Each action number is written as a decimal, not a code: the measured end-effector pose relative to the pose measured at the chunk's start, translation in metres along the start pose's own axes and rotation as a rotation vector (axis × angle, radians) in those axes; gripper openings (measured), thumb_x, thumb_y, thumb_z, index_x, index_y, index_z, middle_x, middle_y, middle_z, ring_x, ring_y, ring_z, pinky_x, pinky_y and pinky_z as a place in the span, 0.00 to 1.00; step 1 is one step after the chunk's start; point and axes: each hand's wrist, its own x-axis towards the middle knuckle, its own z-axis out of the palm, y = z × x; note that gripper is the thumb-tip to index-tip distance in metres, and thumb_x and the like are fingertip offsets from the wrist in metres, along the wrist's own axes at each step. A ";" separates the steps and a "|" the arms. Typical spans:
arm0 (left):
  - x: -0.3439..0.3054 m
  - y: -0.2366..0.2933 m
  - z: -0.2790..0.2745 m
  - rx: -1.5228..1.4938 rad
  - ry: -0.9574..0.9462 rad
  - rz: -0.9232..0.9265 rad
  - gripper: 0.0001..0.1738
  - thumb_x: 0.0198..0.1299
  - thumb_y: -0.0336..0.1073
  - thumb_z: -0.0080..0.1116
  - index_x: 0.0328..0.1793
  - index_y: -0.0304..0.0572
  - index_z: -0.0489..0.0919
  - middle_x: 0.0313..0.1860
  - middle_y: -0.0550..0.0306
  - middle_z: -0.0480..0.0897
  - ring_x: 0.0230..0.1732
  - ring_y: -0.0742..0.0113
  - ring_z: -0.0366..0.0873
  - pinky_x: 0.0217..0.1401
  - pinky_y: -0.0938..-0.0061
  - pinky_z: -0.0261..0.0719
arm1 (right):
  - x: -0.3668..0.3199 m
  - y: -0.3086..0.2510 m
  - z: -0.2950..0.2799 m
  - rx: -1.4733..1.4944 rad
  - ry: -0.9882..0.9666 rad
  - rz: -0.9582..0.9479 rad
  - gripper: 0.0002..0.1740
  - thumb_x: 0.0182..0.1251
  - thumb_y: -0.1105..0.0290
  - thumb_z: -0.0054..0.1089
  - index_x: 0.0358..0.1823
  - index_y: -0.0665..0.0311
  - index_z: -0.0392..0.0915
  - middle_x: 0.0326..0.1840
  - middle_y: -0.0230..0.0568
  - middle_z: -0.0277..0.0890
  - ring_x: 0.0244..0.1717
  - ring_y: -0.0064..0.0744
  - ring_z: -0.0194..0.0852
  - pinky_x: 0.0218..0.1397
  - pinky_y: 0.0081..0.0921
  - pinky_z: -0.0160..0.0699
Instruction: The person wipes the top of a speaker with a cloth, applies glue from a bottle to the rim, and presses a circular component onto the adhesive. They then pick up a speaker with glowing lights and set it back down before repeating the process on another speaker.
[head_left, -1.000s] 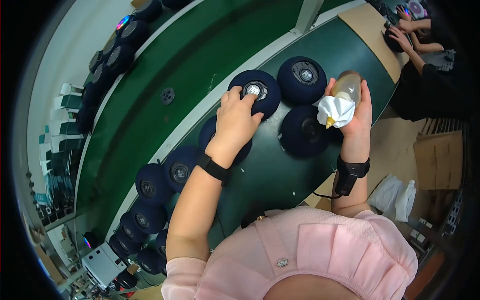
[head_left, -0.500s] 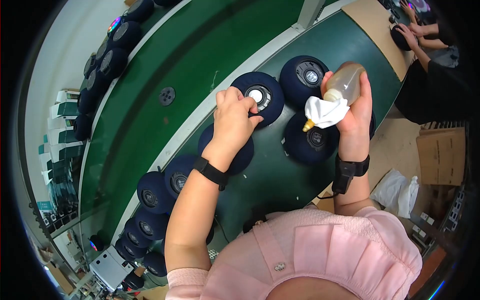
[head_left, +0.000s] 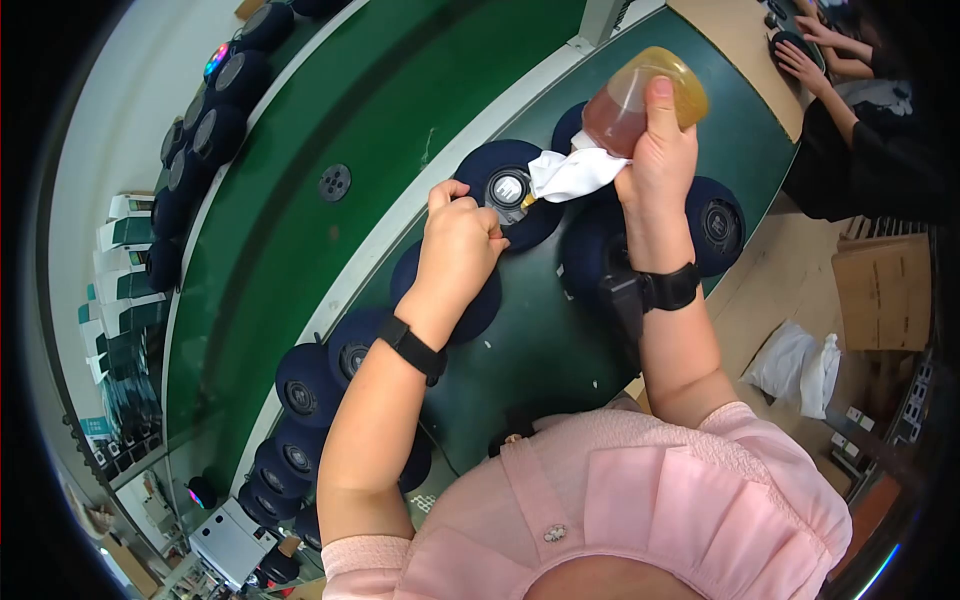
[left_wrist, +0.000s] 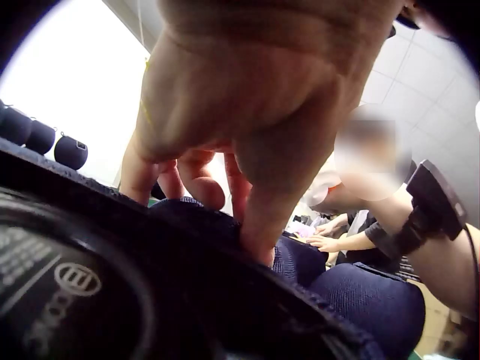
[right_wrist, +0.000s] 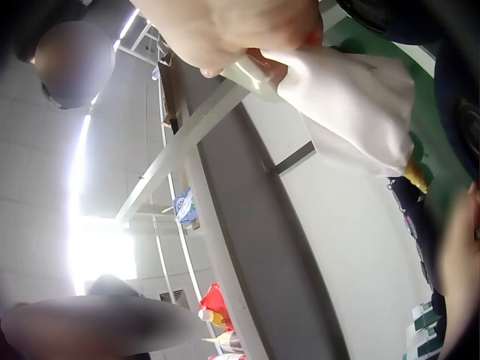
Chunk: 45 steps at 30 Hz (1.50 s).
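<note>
My left hand (head_left: 460, 250) lies at the near left side of a navy round speaker (head_left: 540, 222), its fingers bent onto it. In the left wrist view the thumb and fingers of this hand (left_wrist: 240, 105) grip the navy fabric. My right hand (head_left: 660, 165) holds a clear bottle (head_left: 615, 105) of amber liquid, tilted with its base up. A white cloth (head_left: 575, 175) wraps the bottle's neck. Its yellow tip (head_left: 528, 202) is at the edge of the speaker's round centre; contact cannot be told. The right wrist view shows the cloth (right_wrist: 352, 105) and the tip (right_wrist: 415, 176).
More navy speakers stand around, one at the right (head_left: 718, 225) and several along the lower left (head_left: 305, 385). Beyond a pale rail lies a green surface with a black disc (head_left: 335, 182). Another person's hands (head_left: 800, 65) work at the top right, by a brown board (head_left: 740, 50).
My right hand has moved up and left and tipped the bottle over, bringing its tip to the speaker. My left hand has shifted slightly down, off the speaker's centre, with its fingers more bent.
</note>
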 end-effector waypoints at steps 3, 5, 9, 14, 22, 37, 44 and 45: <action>0.000 -0.001 0.001 0.012 -0.008 0.030 0.13 0.25 0.30 0.74 0.15 0.41 0.76 0.20 0.54 0.77 0.46 0.48 0.71 0.53 0.63 0.71 | -0.001 0.006 0.003 -0.034 -0.003 -0.009 0.20 0.59 0.63 0.66 0.47 0.68 0.72 0.42 0.37 0.76 0.42 0.27 0.74 0.46 0.25 0.74; -0.001 -0.001 0.004 0.013 0.008 0.037 0.13 0.25 0.30 0.74 0.15 0.41 0.76 0.18 0.54 0.77 0.45 0.49 0.71 0.54 0.62 0.71 | 0.000 0.012 0.001 -0.031 -0.021 -0.020 0.23 0.57 0.63 0.68 0.48 0.69 0.71 0.43 0.38 0.76 0.42 0.27 0.74 0.48 0.24 0.74; -0.001 -0.003 0.005 0.013 0.013 0.046 0.14 0.25 0.30 0.73 0.14 0.40 0.75 0.18 0.54 0.76 0.45 0.49 0.71 0.54 0.63 0.70 | -0.004 0.020 0.005 -0.114 0.008 -0.035 0.28 0.54 0.63 0.71 0.50 0.69 0.67 0.44 0.39 0.75 0.43 0.27 0.74 0.51 0.25 0.73; 0.000 -0.002 0.005 -0.011 0.001 0.045 0.14 0.26 0.29 0.73 0.14 0.40 0.74 0.17 0.54 0.76 0.43 0.49 0.71 0.55 0.64 0.69 | -0.008 0.025 0.010 -0.169 -0.046 -0.085 0.31 0.53 0.62 0.72 0.50 0.70 0.65 0.45 0.39 0.74 0.45 0.26 0.73 0.51 0.24 0.73; 0.001 -0.003 0.006 0.003 -0.006 0.054 0.14 0.28 0.29 0.72 0.14 0.40 0.74 0.17 0.55 0.77 0.43 0.50 0.70 0.55 0.64 0.69 | -0.009 0.034 0.008 -0.263 -0.014 -0.163 0.31 0.52 0.63 0.73 0.50 0.70 0.65 0.45 0.39 0.74 0.45 0.26 0.73 0.52 0.23 0.73; 0.000 0.004 0.000 -0.116 0.015 -0.078 0.11 0.32 0.27 0.71 0.25 0.40 0.80 0.20 0.55 0.79 0.50 0.50 0.70 0.55 0.64 0.70 | 0.007 0.007 -0.001 0.126 0.177 0.086 0.18 0.66 0.59 0.56 0.47 0.67 0.71 0.40 0.40 0.75 0.40 0.35 0.76 0.43 0.35 0.79; 0.026 0.004 -0.021 -0.191 -0.074 -0.313 0.13 0.45 0.32 0.62 0.39 0.36 0.82 0.35 0.49 0.81 0.36 0.57 0.79 0.45 0.68 0.76 | 0.021 -0.023 -0.021 0.468 0.310 0.443 0.27 0.64 0.49 0.54 0.55 0.58 0.61 0.46 0.47 0.67 0.44 0.48 0.69 0.47 0.49 0.77; 0.030 0.001 -0.018 -0.187 -0.073 -0.308 0.13 0.45 0.32 0.62 0.39 0.36 0.82 0.35 0.49 0.81 0.36 0.57 0.79 0.45 0.68 0.76 | 0.023 -0.022 -0.026 0.473 0.308 0.439 0.27 0.64 0.49 0.54 0.55 0.58 0.61 0.46 0.47 0.67 0.44 0.48 0.69 0.47 0.49 0.77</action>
